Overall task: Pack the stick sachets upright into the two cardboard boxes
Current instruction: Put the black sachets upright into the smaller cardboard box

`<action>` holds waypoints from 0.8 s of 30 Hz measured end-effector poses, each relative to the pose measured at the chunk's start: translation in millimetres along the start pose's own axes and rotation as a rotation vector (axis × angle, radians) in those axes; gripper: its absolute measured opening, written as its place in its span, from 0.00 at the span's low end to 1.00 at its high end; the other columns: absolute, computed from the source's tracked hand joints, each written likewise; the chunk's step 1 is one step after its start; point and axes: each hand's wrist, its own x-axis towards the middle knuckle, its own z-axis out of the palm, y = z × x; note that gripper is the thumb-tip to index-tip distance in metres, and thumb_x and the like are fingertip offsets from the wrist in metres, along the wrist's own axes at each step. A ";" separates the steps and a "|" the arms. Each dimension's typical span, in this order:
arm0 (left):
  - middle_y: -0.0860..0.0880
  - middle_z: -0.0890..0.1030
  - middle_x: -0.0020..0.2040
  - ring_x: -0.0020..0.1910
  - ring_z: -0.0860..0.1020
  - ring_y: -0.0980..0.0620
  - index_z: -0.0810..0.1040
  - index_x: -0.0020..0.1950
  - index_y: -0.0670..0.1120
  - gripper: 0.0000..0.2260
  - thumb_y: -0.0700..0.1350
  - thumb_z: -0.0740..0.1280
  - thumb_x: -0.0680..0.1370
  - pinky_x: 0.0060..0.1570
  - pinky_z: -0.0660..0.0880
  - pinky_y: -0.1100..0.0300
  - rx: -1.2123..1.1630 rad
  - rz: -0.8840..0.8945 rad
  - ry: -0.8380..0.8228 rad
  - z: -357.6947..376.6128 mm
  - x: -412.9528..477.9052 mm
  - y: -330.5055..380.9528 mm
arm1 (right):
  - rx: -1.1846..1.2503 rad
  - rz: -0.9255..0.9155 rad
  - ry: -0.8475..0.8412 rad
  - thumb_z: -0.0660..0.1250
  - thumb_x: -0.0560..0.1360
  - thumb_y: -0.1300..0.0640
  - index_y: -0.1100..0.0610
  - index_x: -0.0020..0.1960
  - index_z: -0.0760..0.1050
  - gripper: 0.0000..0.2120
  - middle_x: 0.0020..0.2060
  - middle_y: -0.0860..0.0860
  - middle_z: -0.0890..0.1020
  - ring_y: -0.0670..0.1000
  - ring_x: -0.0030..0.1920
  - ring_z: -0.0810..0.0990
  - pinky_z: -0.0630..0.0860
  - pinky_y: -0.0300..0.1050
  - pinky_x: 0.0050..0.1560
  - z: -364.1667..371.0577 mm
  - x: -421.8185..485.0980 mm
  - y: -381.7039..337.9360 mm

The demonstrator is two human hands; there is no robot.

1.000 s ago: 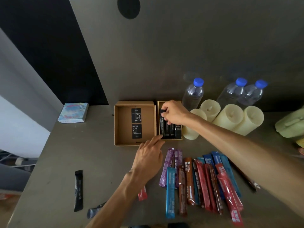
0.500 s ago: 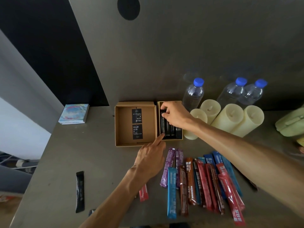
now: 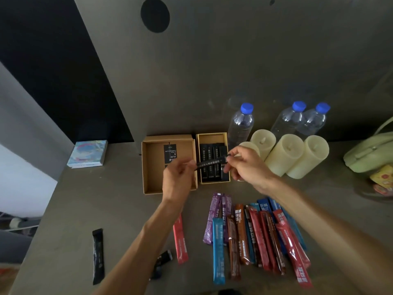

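Two open cardboard boxes stand side by side at the back of the table. The wide box (image 3: 148, 167) holds black cards; the narrow box (image 3: 198, 158) holds several black stick sachets. Above the gap between them my left hand (image 3: 177, 179) and my right hand (image 3: 246, 167) each pinch one end of a black sachet (image 3: 210, 163), held level. Several coloured sachets (image 3: 251, 233) lie in a row near the front. A red sachet (image 3: 180, 241) and two black ones (image 3: 98, 255) (image 3: 162, 259) lie apart to the left.
Three water bottles (image 3: 241, 124) and several cream candles (image 3: 284, 154) stand behind and right of the narrow box. A small square booklet (image 3: 88, 153) lies at the back left, a pale green bag (image 3: 370, 150) at the right edge. The table's left edge drops off.
My right hand has lifted a black sachet out of the narrow box. My left hand rose from the table and took hold of its other end.
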 end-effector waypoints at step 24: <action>0.48 0.79 0.62 0.60 0.78 0.52 0.75 0.67 0.45 0.15 0.37 0.64 0.80 0.55 0.74 0.64 0.852 0.551 -0.293 30.8 66.6 40.1 | -0.581 -0.190 -0.021 0.67 0.81 0.52 0.59 0.45 0.82 0.11 0.43 0.52 0.85 0.49 0.43 0.83 0.78 0.42 0.44 45.4 24.5 48.6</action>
